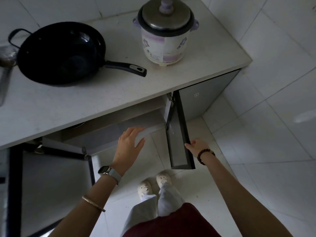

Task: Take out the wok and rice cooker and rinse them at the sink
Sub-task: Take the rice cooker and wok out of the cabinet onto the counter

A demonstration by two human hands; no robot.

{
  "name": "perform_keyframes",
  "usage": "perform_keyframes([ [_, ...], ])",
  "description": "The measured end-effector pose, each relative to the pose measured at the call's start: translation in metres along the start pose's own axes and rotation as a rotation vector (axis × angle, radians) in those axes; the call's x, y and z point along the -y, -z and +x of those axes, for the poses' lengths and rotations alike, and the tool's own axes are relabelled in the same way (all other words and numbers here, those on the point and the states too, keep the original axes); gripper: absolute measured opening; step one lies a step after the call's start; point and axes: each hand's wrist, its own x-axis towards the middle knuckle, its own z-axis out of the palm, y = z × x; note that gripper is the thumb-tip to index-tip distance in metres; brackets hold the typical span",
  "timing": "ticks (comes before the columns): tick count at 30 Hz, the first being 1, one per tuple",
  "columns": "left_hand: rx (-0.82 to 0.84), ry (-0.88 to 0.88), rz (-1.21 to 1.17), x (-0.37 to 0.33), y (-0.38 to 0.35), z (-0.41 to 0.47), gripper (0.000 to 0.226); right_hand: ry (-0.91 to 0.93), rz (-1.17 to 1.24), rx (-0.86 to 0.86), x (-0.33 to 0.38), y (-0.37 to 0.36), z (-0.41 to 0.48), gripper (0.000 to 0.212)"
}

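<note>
Left grip [130,144]: released, straight fingers resting on the cabinet shelf [153,130] edge.
Right grip [196,146]: grasping the open cabinet door [177,134].
Wok [59,53]: on the counter [119,94], beyond and left of both grips.
Rice cooker [165,33]: on the counter, well beyond both grips.

Black wok [61,53] and lidded white-purple rice cooker [165,34] stand apart on counter [119,93].

wok [59,53]: black | rice cooker [165,43]: white, purple flowers (lilac knob) | countertop [102,93]: white

Left hand [130,142] flat (right hand [197,146] gripping)
</note>
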Motion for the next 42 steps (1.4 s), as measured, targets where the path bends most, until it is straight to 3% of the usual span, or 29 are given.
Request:
perform_keyframes([
  [4, -0.059, 0.079, 0.011, 0.027, 0.016, -0.018, 0.034, -0.014, 0.139, 0.071, 0.020, -0.023, 0.000, 0.029],
  [10, -0.155, 0.164, 0.063, 0.057, 0.042, -0.045, 0.034, -0.177, 0.714, 0.197, 0.064, -0.059, -0.001, 0.014],
  [12, -0.192, 0.199, 0.073, 0.065, 0.051, -0.054, 0.035, -0.190, 0.782, 0.191, 0.079, -0.070, -0.001, 0.008],
  [24, -0.343, 0.356, 0.100, 0.101, 0.068, -0.099, 0.030, -0.183, 1.190, 0.484, 0.172, -0.089, 0.000, 0.041],
  [33, -0.403, 0.440, 0.060, 0.106, 0.054, -0.108, 0.036, -0.147, 1.267, 0.585, 0.224, -0.088, 0.024, 0.056],
  [42, -0.423, 0.515, 0.011, 0.109, 0.050, -0.109, 0.035, -0.106, 1.263, 0.564, 0.257, -0.091, 0.050, 0.052],
])
